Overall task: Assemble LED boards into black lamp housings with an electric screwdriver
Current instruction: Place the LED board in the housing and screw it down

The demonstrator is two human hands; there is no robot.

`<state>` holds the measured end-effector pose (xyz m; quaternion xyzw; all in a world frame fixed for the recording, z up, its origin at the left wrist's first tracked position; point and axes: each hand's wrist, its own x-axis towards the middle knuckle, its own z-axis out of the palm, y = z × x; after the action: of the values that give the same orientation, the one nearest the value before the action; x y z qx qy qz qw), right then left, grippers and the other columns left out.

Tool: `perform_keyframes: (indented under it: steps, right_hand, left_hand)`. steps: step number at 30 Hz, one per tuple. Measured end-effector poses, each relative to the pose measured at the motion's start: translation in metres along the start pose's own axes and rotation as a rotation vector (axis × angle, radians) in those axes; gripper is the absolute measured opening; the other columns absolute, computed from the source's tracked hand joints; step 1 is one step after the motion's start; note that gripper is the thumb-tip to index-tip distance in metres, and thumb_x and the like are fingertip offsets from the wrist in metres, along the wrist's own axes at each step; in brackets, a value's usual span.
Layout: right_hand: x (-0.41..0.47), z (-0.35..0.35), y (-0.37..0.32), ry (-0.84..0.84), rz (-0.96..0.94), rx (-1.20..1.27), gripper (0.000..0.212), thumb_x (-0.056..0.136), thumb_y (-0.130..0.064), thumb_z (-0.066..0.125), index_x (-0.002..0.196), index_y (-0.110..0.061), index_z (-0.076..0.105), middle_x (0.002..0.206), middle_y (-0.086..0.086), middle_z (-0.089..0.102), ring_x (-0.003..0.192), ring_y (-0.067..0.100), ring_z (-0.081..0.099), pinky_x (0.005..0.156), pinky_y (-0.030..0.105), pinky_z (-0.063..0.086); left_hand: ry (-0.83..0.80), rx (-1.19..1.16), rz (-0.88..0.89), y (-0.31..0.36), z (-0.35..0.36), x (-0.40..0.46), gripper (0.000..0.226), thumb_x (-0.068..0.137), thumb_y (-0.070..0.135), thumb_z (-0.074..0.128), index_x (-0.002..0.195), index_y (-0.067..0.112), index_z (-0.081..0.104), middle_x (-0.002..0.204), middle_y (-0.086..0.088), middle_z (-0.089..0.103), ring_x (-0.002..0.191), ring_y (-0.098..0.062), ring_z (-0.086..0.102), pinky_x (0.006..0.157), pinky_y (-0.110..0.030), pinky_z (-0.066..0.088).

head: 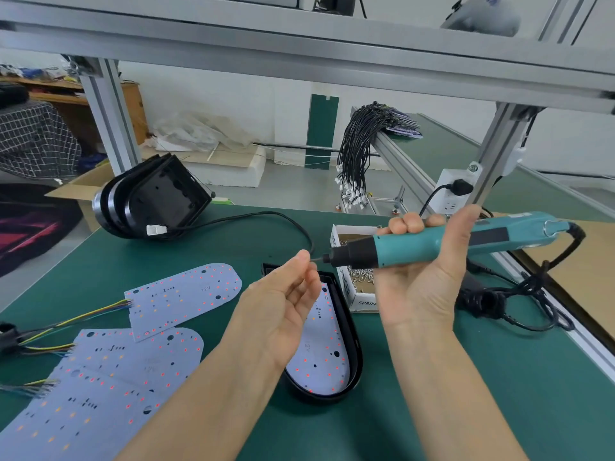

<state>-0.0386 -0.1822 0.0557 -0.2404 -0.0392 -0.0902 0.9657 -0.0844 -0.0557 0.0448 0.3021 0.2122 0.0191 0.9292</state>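
Head view, nearest first: two bare forearms reach up from the lower edge over the green table [499, 377]. The left hand [283, 307] is turned palm up, fingers loosely curled, with thumb and fingertips brought together at the bit of the electric screwdriver [442, 241]; whether a screw sits between them is too small to tell. The right hand [422, 271] is also palm up, fingers wrapped round the teal barrel, holding the tool almost level with its black nose pointing left toward the left fingertips.

Beneath the hands lies a black lamp housing [352, 344] with an LED board [319, 357] seated inside it. Left of it, loose LED boards [100, 377] lie overlapped on the table, coloured wires trailing off their left ends.

Behind the right hand stands a white box of screws [352, 257]. Farther back on the left, a stack of black housings [149, 201] rests tilted at the table edge. Beyond, a bundle of black cables [359, 151] hangs over an aluminium rail.
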Motion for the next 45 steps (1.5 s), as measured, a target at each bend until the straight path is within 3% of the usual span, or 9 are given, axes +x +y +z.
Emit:
perform_keyframes:
  steps: [5,12,19,26,30,33,37,40,45]
  right_hand:
    - [0.003,0.005,-0.002,-0.074,-0.036,0.094,0.042,0.053,-0.052,0.078,0.066,-0.023,0.052,0.065,-0.006,0.050,0.060,0.011,0.050,0.071,0.027,0.043]
    - [0.008,0.004,-0.013,-0.076,-0.010,0.089,0.052,0.048,-0.049,0.085,0.072,-0.020,0.049,0.066,-0.004,0.051,0.061,0.013,0.051,0.066,0.026,0.047]
    - [0.003,-0.010,-0.021,-0.011,0.037,0.022,0.039,0.067,-0.050,0.071,0.074,-0.020,0.047,0.066,-0.004,0.049,0.060,0.013,0.049,0.070,0.026,0.044]
    - [-0.015,-0.030,-0.028,-0.079,0.120,-0.052,0.051,0.052,-0.051,0.085,0.074,-0.021,0.050,0.068,-0.005,0.048,0.061,0.012,0.049,0.070,0.026,0.045]
    - [-0.027,-0.041,-0.030,-0.055,0.162,-0.095,0.059,0.043,-0.051,0.092,0.074,-0.021,0.051,0.068,-0.005,0.047,0.061,0.012,0.049,0.075,0.027,0.042]
    - [-0.031,-0.043,-0.030,-0.041,0.163,-0.108,0.062,0.040,-0.051,0.093,0.074,-0.021,0.050,0.068,-0.006,0.046,0.060,0.012,0.048,0.076,0.028,0.041]
    - [-0.032,-0.037,-0.031,-0.038,0.174,-0.074,0.063,0.039,-0.050,0.093,0.075,-0.021,0.050,0.068,-0.006,0.046,0.061,0.012,0.048,0.076,0.027,0.042]
    - [-0.030,-0.030,-0.030,-0.052,0.180,-0.036,0.063,0.041,-0.050,0.093,0.075,-0.021,0.049,0.068,-0.006,0.046,0.061,0.012,0.047,0.075,0.027,0.041]
    - [-0.030,-0.025,-0.028,-0.065,0.184,-0.032,0.061,0.041,-0.050,0.092,0.074,-0.021,0.050,0.068,-0.006,0.047,0.061,0.013,0.048,0.072,0.027,0.043]
  left_hand:
    - [-0.069,0.072,-0.038,0.005,0.001,-0.003,0.002,0.061,0.003,0.073,0.061,0.001,0.074,0.069,-0.009,0.068,0.054,-0.012,0.065,0.053,-0.019,0.056]
    - [-0.202,0.228,-0.095,0.017,-0.011,-0.014,0.072,0.046,-0.003,0.071,0.117,0.000,0.057,0.097,-0.014,0.074,0.068,-0.014,0.072,0.058,-0.021,0.057]
    - [0.033,0.463,0.158,0.034,-0.038,-0.015,0.029,0.082,-0.005,0.061,0.108,0.007,0.061,0.070,-0.001,0.063,0.049,-0.008,0.050,0.047,-0.023,0.047]
    - [0.141,0.767,0.236,0.015,-0.072,-0.030,0.045,0.063,0.021,0.078,0.103,0.021,0.057,0.092,0.001,0.056,0.074,-0.014,0.049,0.062,-0.031,0.040]
    - [0.192,0.892,0.411,0.001,-0.079,-0.043,0.037,0.071,0.027,0.080,0.097,0.036,0.056,0.092,0.010,0.056,0.072,-0.002,0.051,0.067,-0.025,0.039]
    - [0.036,1.085,0.592,0.001,-0.071,-0.052,0.027,0.066,0.028,0.078,0.086,0.043,0.066,0.079,0.016,0.058,0.062,-0.001,0.046,0.061,-0.011,0.037]
    - [-0.196,1.372,0.523,-0.003,-0.058,-0.052,0.034,0.057,0.038,0.075,0.090,0.045,0.068,0.086,0.025,0.053,0.068,0.005,0.048,0.063,-0.005,0.034]
    - [-0.205,1.401,0.468,-0.007,-0.053,-0.047,0.040,0.052,0.048,0.069,0.092,0.045,0.067,0.080,0.027,0.051,0.061,0.004,0.047,0.060,-0.007,0.035]
    - [-0.213,1.288,0.480,-0.010,-0.051,-0.041,0.014,0.066,0.042,0.077,0.079,0.037,0.076,0.066,0.018,0.054,0.056,0.003,0.046,0.057,-0.008,0.033]
